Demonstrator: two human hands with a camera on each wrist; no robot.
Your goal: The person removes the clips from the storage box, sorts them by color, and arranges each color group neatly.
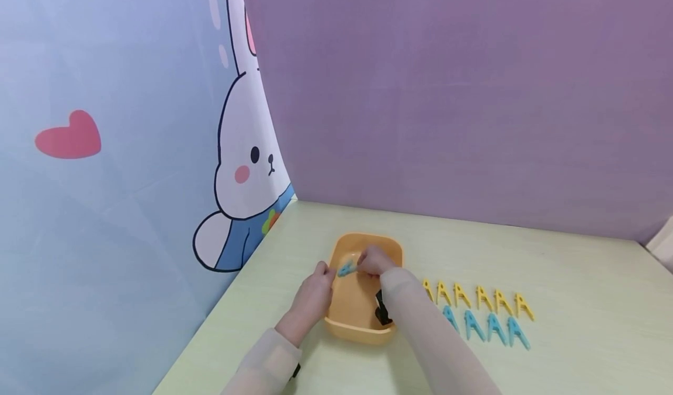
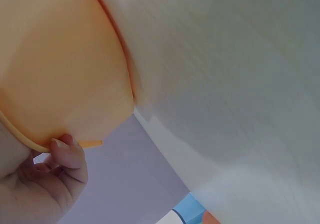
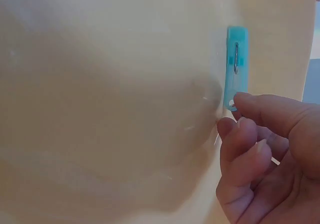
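Note:
An orange plastic basin [image 1: 363,333] stands on the table in the head view. At its left side my left hand [image 1: 314,294] grips the rim; the left wrist view shows that hand [image 2: 52,176] with thumb and curled fingers on the lip of the basin [image 2: 70,58]. My right hand [image 1: 375,260] reaches inside over the far part of the basin. Between its thumb and fingertips it pinches one end of a light blue clothespin [image 1: 346,269]. In the right wrist view this clothespin [image 3: 237,63], with its metal spring, stands upright close to the basin's wall.
Right of the basin lie a row of several yellow clothespins [image 1: 485,297] and, nearer, a row of several blue clothespins [image 1: 494,329]; the right sleeve [image 1: 420,319] overlaps their left ends. A rabbit-printed wall [image 1: 131,208] borders the pale table [image 1: 578,278] at left, a purple wall [image 1: 462,108] behind.

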